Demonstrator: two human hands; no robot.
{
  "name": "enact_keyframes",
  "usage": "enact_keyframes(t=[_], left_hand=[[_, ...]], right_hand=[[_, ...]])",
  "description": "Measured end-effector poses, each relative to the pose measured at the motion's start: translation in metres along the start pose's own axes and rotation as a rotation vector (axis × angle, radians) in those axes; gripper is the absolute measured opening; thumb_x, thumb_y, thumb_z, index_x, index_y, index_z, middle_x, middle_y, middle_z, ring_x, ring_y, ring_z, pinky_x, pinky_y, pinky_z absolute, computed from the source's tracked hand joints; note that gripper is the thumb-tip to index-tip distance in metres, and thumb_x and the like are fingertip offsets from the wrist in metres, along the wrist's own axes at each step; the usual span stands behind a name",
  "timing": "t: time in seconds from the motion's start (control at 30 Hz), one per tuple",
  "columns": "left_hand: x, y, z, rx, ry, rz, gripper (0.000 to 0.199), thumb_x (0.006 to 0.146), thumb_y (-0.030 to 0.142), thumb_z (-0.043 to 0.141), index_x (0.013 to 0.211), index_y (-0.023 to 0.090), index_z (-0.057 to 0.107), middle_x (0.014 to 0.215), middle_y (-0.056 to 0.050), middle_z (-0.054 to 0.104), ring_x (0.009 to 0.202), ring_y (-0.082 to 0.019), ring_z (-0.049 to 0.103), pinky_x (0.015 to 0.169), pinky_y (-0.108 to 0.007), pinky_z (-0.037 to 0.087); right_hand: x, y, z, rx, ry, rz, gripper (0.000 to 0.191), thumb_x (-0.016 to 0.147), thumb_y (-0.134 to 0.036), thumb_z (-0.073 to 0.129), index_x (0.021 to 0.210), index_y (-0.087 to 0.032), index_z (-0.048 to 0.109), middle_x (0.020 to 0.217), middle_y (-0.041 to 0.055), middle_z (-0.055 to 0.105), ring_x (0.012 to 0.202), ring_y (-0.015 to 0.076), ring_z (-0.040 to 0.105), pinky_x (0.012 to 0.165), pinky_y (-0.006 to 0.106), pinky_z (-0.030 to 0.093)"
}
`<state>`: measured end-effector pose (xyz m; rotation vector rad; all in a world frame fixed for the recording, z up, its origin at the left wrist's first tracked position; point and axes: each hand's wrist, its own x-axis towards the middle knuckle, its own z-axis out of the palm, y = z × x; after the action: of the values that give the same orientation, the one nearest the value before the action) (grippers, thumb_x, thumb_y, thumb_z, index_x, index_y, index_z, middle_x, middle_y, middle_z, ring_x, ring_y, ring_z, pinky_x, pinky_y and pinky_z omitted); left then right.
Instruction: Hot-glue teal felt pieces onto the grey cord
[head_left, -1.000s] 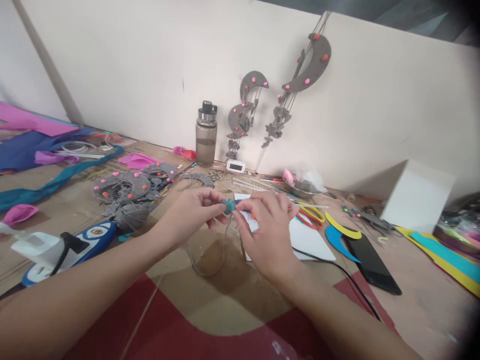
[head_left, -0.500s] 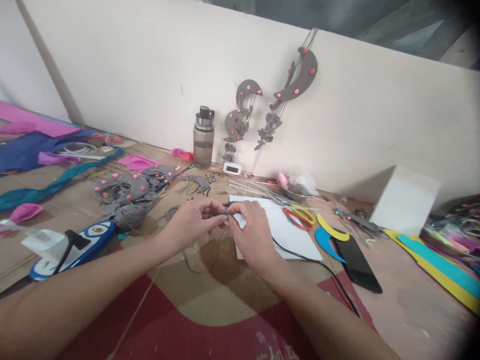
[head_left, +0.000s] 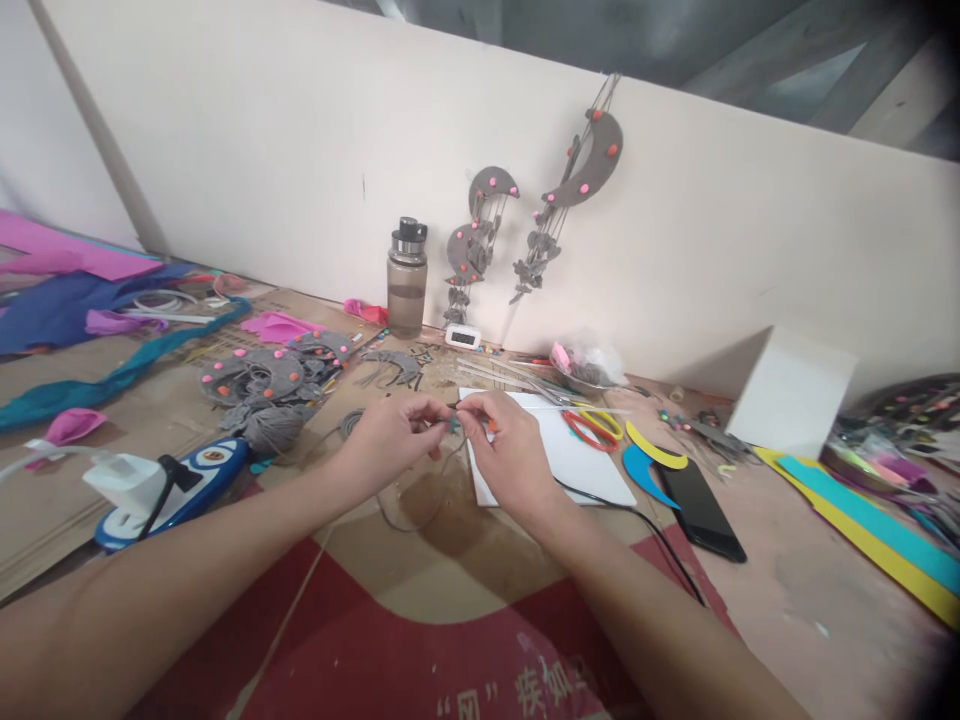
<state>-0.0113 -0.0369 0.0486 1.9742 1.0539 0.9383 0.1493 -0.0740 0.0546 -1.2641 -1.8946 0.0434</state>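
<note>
Head view: left hand [head_left: 397, 435] and right hand [head_left: 504, 440], both pinched nearly closed, hold a small teal piece [head_left: 454, 424] mid-frame.

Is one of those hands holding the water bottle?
No, the water bottle stands by the white wall, away from the left hand and the right hand, which are close together at a small teal piece.
</note>
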Motion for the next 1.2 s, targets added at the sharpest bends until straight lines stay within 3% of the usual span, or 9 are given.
enact_keyframes(t=[0.17,0.37,0.63,0.8,0.9,0.97,1.1,1.17,1.2], left_hand=[[-0.002,0.002,0.0,-0.093,-0.04,0.041,0.015,0.075,0.027,0.057,0.081,0.017,0.066,0.061,-0.002,0.066,0.055,-0.014,0.061,0.048,-0.02,0.043],[-0.001,0.002,0.002,-0.327,-0.137,-0.036,0.022,0.075,0.035,0.057,0.081,0.016,0.067,0.073,-0.005,0.068,0.066,-0.02,0.067,0.05,-0.025,0.052],[0.003,-0.008,-0.003,-0.246,0.034,0.029,0.014,0.077,0.03,0.055,0.076,0.017,0.061,0.069,-0.002,0.064,0.066,-0.018,0.066,0.047,-0.022,0.051],[0.009,-0.013,-0.007,-0.255,0.148,0.038,0.017,0.078,0.033,0.056,0.079,0.017,0.06,0.067,-0.001,0.064,0.055,-0.012,0.061,0.044,-0.019,0.046],[0.013,-0.018,-0.011,-0.329,0.2,0.007,0.019,0.078,0.035,0.057,0.082,0.016,0.06,0.062,0.0,0.063,0.043,-0.007,0.051,0.041,-0.018,0.04],[0.017,-0.024,-0.012,-0.437,0.227,-0.004,0.02,0.078,0.036,0.058,0.082,0.016,0.059,0.059,0.001,0.062,0.04,-0.005,0.045,0.04,-0.017,0.037],[0.025,-0.031,-0.012,-0.789,0.284,-0.052,0.024,0.071,0.035,0.066,0.079,0.016,0.057,0.061,0.002,0.059,0.05,-0.009,0.055,0.04,-0.017,0.034],[0.026,-0.03,-0.013,-0.9,0.287,-0.079,0.027,0.066,0.034,0.07,0.079,0.016,0.056,0.066,0.002,0.058,0.058,-0.011,0.059,0.042,-0.018,0.036],[0.026,-0.029,-0.013,-0.925,0.28,-0.091,0.028,0.065,0.034,0.071,0.079,0.016,0.056,0.068,0.002,0.058,0.06,-0.011,0.06,0.043,-0.018,0.037]], right_hand=[[0.001,-0.006,0.002,-0.036,-0.022,-0.002,0.011,0.086,-0.018,0.046,0.085,-0.019,0.057,0.082,0.0018,0.061,0.079,0.0151,0.053,0.071,0.026,0.039],[0.002,-0.006,0.002,-0.083,-0.04,-0.001,0.011,0.087,-0.019,0.044,0.085,-0.02,0.054,0.082,0.0019,0.059,0.08,0.0156,0.052,0.072,0.027,0.038],[-0.001,-0.011,0.002,-0.334,-0.073,-0.046,0.016,0.09,-0.024,0.041,0.083,-0.02,0.054,0.084,0.0043,0.059,0.084,0.0187,0.051,0.076,0.032,0.034],[-0.003,-0.016,0.009,-0.284,-0.128,-0.041,0.016,0.091,-0.025,0.041,0.082,-0.019,0.052,0.081,0.0023,0.058,0.077,0.0156,0.05,0.07,0.029,0.034],[-0.008,-0.021,0.016,-0.308,-0.207,-0.135,0.018,0.091,-0.024,0.04,0.082,-0.018,0.053,0.082,0.0034,0.058,0.076,0.015,0.05,0.068,0.028,0.034],[-0.013,-0.028,0.02,-0.35,-0.281,-0.282,0.02,0.092,-0.026,0.039,0.081,-0.018,0.054,0.082,0.0047,0.058,0.076,0.0157,0.05,0.069,0.029,0.035],[-0.024,-0.048,0.01,-0.312,-0.405,-0.634,0.029,0.089,-0.045,0.043,0.084,-0.019,0.056,0.081,0.0044,0.059,0.076,0.0167,0.05,0.071,0.031,0.036],[-0.026,-0.051,-0.003,-0.227,-0.374,-0.634,0.03,0.089,-0.045,0.041,0.085,-0.02,0.057,0.079,0.0038,0.059,0.075,0.0165,0.05,0.07,0.03,0.037],[-0.025,-0.049,-0.009,-0.188,-0.336,-0.557,0.028,0.091,-0.041,0.039,0.086,-0.02,0.057,0.079,0.0041,0.06,0.078,0.0164,0.051,0.072,0.03,0.038]])
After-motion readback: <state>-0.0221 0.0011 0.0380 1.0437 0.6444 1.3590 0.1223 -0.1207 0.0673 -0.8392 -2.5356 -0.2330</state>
